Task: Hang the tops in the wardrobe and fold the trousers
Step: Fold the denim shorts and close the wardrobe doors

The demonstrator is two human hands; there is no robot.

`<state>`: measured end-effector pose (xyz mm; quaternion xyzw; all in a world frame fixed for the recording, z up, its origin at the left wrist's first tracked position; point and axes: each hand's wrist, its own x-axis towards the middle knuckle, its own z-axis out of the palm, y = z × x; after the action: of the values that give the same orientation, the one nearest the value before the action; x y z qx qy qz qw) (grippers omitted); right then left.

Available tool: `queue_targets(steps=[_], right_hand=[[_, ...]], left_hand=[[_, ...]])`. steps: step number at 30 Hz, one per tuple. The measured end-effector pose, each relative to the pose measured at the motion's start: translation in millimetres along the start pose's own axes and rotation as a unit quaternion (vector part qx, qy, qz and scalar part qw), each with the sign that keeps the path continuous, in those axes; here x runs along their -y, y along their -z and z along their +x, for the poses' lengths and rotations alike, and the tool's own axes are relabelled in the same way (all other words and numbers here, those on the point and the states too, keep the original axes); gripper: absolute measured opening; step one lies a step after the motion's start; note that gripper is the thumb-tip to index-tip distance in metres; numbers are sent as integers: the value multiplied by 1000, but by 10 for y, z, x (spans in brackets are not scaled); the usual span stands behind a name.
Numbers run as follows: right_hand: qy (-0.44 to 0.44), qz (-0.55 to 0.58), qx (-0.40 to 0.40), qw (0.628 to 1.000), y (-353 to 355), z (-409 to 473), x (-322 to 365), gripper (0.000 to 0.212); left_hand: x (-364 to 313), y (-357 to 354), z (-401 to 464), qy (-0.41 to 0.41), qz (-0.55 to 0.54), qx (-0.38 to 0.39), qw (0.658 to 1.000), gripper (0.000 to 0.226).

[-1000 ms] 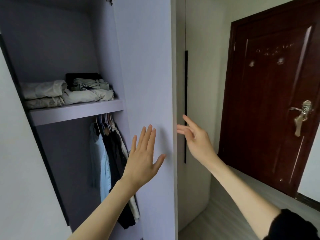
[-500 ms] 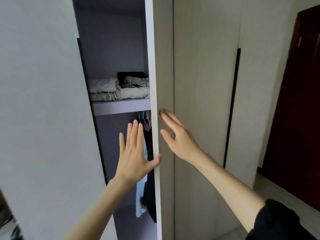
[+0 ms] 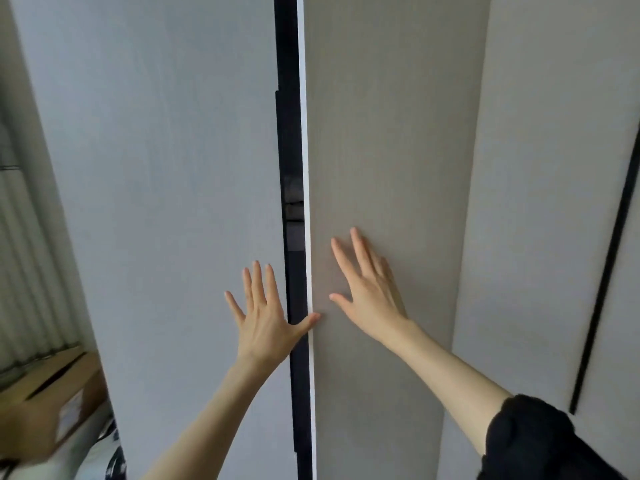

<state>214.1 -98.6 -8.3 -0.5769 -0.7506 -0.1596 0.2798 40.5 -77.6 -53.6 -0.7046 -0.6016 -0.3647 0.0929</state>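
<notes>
Both hands, left hand (image 3: 263, 323) and right hand (image 3: 367, 289), lie flat with fingers released on the left wardrobe door (image 3: 166, 202) and right wardrobe door (image 3: 388, 133), apparently to press shut the narrow dark gap (image 3: 292, 150) between them.

The wardrobe's left door (image 3: 166, 202) is pale grey-blue; the right door (image 3: 388, 150) is matt beige-grey with a white edge. The two stand almost shut, leaving a narrow dark vertical gap (image 3: 294, 168) between them. Folded clothing shows faintly through the gap at mid-height.

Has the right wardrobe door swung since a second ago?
Yes. The right door has swung toward the left door, narrowing the gap to a dark slit.
</notes>
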Motion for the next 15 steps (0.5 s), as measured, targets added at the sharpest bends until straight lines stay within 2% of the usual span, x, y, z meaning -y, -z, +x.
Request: queue_targets(steps=[8, 11, 13, 15], right_hand=[[-26, -136, -53, 989, -419, 589, 80, 91], [-32, -134, -71, 988, -501, 798, 35, 109], [-39, -146, -57, 987, -493, 962, -37, 124], [-44, -155, -37, 986, -496, 1149, -115, 130]], left_hand=[[382, -202, 777, -55, 67, -8, 996, 117], [388, -151, 1101, -91, 70, -47, 992, 110], [360, -78, 1279, -110, 82, -78, 987, 109], [344, -21, 1481, -123, 88, -106, 983, 108]])
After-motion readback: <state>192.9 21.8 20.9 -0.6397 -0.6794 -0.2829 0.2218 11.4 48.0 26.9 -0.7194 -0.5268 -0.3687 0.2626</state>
